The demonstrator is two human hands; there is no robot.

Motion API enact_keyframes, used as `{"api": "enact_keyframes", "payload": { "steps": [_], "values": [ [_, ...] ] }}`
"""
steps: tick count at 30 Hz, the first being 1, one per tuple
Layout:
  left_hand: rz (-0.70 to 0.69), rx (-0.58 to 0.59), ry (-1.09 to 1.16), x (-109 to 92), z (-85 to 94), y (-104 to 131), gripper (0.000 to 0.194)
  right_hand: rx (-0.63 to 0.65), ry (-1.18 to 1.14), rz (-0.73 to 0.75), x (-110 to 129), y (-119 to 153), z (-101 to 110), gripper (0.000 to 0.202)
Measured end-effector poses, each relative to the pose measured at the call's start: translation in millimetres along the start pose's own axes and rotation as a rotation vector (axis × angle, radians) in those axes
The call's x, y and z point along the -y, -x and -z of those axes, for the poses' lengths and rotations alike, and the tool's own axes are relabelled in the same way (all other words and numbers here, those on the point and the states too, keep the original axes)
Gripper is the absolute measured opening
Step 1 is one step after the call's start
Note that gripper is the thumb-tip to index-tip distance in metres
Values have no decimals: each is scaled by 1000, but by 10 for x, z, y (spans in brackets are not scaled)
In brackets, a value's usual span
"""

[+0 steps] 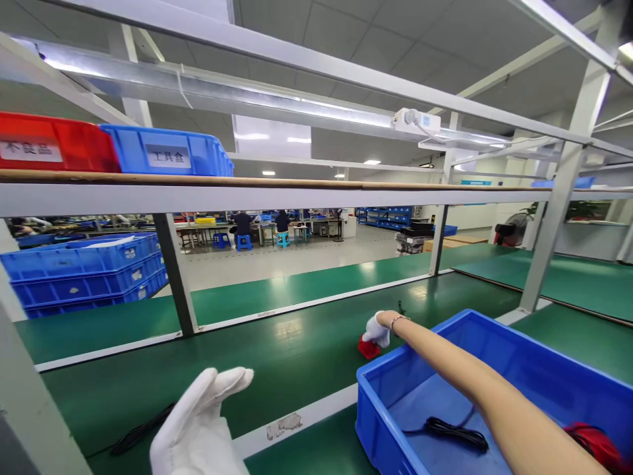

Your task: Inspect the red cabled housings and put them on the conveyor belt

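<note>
My right arm stretches forward over a blue bin [395, 455]. Its white-gloved hand [377, 330] is closed on a small red bundle [368, 348], low over the green work surface; the bundle's exact kind is unclear. A short bit of dark cable shows just behind that hand. My left hand [198, 425], also in a white glove, hangs at the lower middle, fingers extended and bent to the right, holding nothing. Left of it a coiled black cable [141, 432] lies on the green surface. Inside the bin are a bundled black cable [457, 433] and another red bundle [601, 448], partly behind my forearm.
A white metal frame with uprights [178, 277] crosses ahead. Its shelf [297, 196] carries a red bin [59, 148] and a blue bin [171, 155]. Stacked blue crates [84, 270] stand at left. Several people sit at benches far off.
</note>
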State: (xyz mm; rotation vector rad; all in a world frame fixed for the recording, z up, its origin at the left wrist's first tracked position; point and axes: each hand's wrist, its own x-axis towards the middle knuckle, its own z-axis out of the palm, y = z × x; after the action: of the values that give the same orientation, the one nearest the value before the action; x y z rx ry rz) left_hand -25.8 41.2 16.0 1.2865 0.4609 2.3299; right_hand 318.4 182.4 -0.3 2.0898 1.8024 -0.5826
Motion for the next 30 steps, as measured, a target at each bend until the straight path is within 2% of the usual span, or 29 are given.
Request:
{"api": "enact_keyframes", "payload": {
  "steps": [2, 5, 7, 8, 11, 14, 16, 18, 20, 22, 25, 28, 30],
  "values": [
    [24, 20, 14, -15, -29, 2, 61, -31, 9, 3, -163, 70, 123, 34],
    [74, 54, 25, -20, -100, 32, 61, -147, 29, -24, -595, 343, 305, 37],
    [67, 90, 49, -11, -151, 70, 60, -196, 45, -75, -922, 614, 292, 38],
    [59, 120, 64, -6, -176, 95, 61, -201, 55, -108, -1072, 760, 221, 36],
    [78, 185, 93, 1, -238, 184, 59, -138, 82, -218, -1403, 1175, -243, 28],
    [105, 224, 86, -13, -267, 274, 66, -51, 96, -318, -1558, 1486, -895, 21],
    [109, 235, 62, -21, -266, 323, 77, -79, 99, -327, -1618, 1621, -1271, 14],
    [70, 256, 65, -14, -253, 363, 87, -124, 85, -299, -1676, 1694, -1520, 18],
    [43, 288, 60, 11, -239, 402, 89, -167, 48, -249, -1727, 1718, -1639, 31],
    [65, 310, 17, 43, -237, 448, 79, -216, -8, -201, -1753, 1711, -1656, 29],
    [170, 381, -75, 69, -289, 544, 54, -331, -101, -143, -1723, 1694, -1536, 14],
    [368, 508, -121, 28, -420, 700, 44, -499, -200, -73, -1568, 1748, -1250, 10],
    [522, 599, -123, -19, -529, 857, 44, -610, -261, -16, -1338, 1861, -1013, 20]
  ]
}}
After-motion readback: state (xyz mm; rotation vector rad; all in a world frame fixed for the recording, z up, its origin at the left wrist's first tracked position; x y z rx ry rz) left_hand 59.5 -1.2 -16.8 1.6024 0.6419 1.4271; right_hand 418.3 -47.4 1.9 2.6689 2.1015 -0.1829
